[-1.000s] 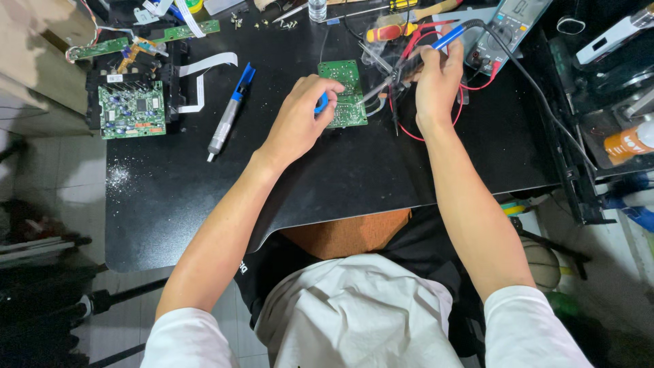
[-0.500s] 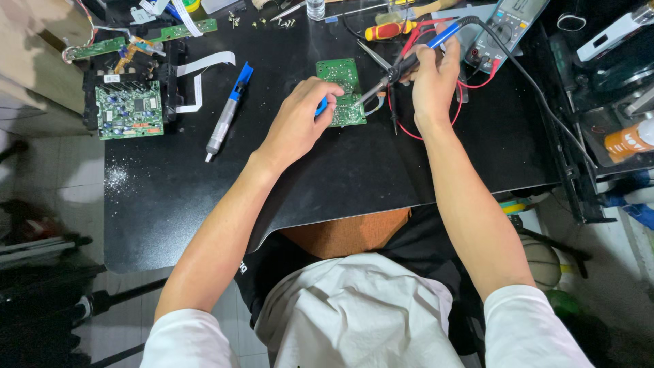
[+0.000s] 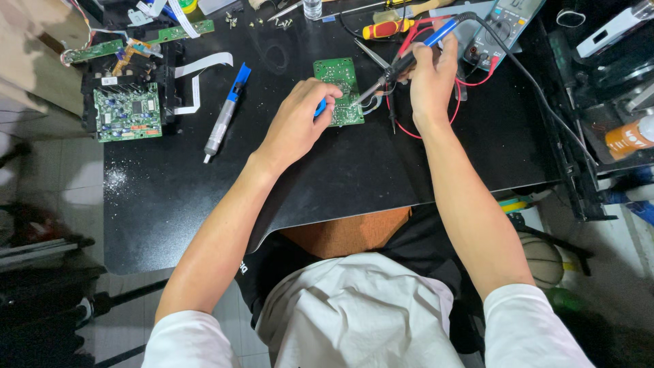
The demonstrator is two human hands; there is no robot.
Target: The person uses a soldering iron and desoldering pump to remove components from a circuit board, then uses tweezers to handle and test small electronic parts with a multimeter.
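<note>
A small green board (image 3: 338, 90) lies flat on the black desk (image 3: 340, 177), between the hands. The left hand (image 3: 298, 123) rests at its left edge, fingers clenched around a blue tool (image 3: 320, 107) (mostly hidden). The right hand (image 3: 430, 80) grips a soldering iron (image 3: 402, 65), tip down at the board's right edge. The board looks light, stiff and fragile; best held by its bare edges. A blue-and-silver pump (image 3: 225, 112) lies well to the left.
</note>
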